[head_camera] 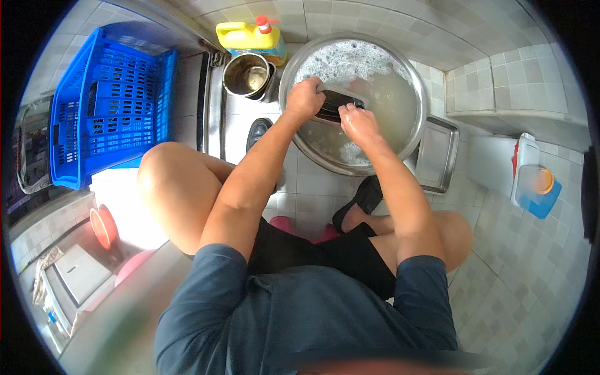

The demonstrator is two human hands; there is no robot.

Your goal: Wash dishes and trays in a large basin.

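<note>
In front of me stands a large round metal basin (pixel 424 101) of cloudy, soapy water, with white foam along its far side. A rectangular container (pixel 330 99) with a pale rim and dark inside is tilted over the basin, its lower part at the water. My left hand (pixel 307 98) grips its left end by the rim. On the right, my right hand (pixel 360 123) has its fingers bent over the near right edge; whether a cloth or scrubber is under them is hidden. Something reddish (pixel 360 85) shows dimly in the water behind the container.
Left of the basin are stacked metal pots (pixel 247 75) and a yellow detergent jug (pixel 248 37) with a red cap. A rectangular metal tray (pixel 438 154) leans beside the basin's right side. A blue plastic crate (pixel 112 108) stands far left. Tiled walls enclose the back and right.
</note>
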